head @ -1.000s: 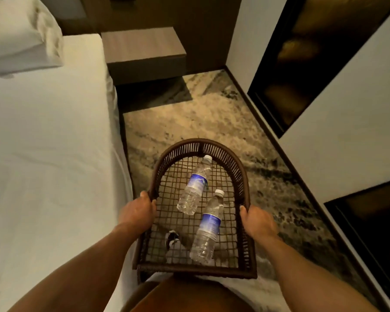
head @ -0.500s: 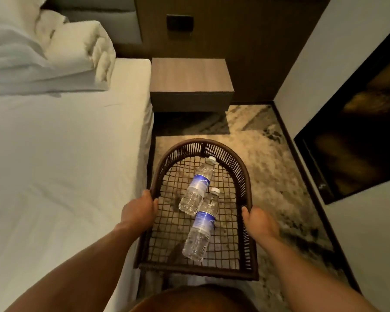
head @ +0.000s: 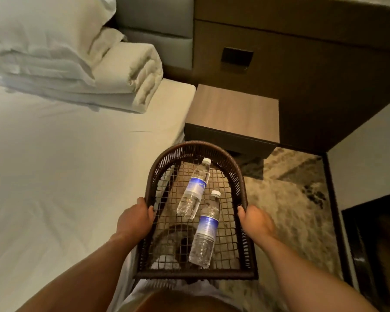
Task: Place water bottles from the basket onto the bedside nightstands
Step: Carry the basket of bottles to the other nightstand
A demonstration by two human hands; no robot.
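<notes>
I carry a dark brown wicker basket (head: 196, 147) with an open mesh bottom in front of me. My left hand (head: 134, 219) grips its left rim and my right hand (head: 254, 220) grips its right rim. Two clear water bottles with blue labels and white caps lie inside: the far bottle (head: 194, 190) points toward the arched end, and the near bottle (head: 206, 228) lies just right of it, the two touching or nearly so. A bare wooden nightstand (head: 233, 113) stands straight ahead, beyond the basket's arched end.
A white bed (head: 65, 165) fills the left side, with folded duvets and pillows (head: 77, 64) stacked at its head. Dark wood panelling with a switch plate (head: 236, 57) backs the nightstand. Patterned carpet (head: 291, 199) covers the floor; a white wall with a dark panel (head: 376, 239) closes the right.
I have moved forward along the bed: the nightstand is much closer and the bedding stack has come into view. The bottles rolled together in the basket, then spread again. Both hands kept their grip.
</notes>
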